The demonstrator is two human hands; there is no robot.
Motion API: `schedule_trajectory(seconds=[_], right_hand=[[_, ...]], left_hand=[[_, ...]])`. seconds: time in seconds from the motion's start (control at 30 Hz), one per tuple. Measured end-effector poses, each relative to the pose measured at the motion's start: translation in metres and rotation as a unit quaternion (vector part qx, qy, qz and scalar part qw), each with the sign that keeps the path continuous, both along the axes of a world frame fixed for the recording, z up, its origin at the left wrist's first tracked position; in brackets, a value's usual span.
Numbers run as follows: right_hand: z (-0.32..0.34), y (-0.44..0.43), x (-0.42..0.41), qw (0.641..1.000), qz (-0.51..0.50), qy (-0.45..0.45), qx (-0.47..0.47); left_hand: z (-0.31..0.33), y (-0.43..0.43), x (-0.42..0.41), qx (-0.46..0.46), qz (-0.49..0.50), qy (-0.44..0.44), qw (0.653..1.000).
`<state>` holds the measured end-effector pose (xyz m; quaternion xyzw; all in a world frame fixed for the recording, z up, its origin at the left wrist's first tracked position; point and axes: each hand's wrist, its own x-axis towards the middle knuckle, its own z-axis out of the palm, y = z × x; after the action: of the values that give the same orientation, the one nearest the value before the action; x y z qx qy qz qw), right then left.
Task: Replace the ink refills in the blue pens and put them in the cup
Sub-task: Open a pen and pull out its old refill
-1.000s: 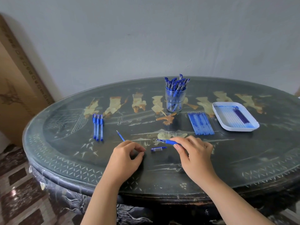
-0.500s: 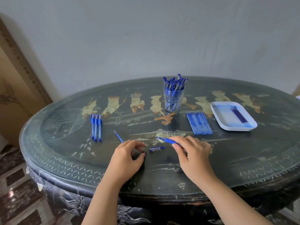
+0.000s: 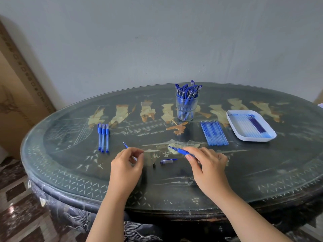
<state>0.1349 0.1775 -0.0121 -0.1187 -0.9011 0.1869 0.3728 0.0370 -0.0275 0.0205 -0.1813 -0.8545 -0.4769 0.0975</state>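
Pen in hand at the near side of the tabletop (image 3: 262, 163).
The right hand (image 3: 206, 165) pinches a blue pen (image 3: 180, 150). The left hand (image 3: 125, 165) curls round a thin refill (image 3: 125, 145). Behind, a clear cup (image 3: 186, 109) holds capped pens (image 3: 187, 91), and a white tray (image 3: 232, 123) holds refills (image 3: 251, 126). Any lettering is too small to read.

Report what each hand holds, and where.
Right hand pinches the blue plastic pen barrel behind its ribbed front; left hand pinches the thin blue ink refill by its back end.

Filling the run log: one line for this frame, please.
stage: refill swap | left grip: holds refill | right grip: holds blue pen | cap, small black part: on table
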Motion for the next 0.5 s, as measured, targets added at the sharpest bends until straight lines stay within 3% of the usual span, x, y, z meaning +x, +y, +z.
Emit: schedule_trajectory(seconds=[0.23,0.33,0.5], right_hand=[[0.002,-0.001,0.0,1.0,0.001,0.002,0.0],[0.003,-0.002,0.002,1.0,0.002,0.003,0.011],[0.009,-0.007,0.005,0.998,0.019,0.011,0.058]], left_hand=[[0.004,-0.004,-0.002,-0.002,0.057,0.023,0.998],[0.011,-0.001,0.002,0.034,0.018,0.0,0.999],[0.024,0.018,0.018,0.118,-0.096,-0.115,0.982]])
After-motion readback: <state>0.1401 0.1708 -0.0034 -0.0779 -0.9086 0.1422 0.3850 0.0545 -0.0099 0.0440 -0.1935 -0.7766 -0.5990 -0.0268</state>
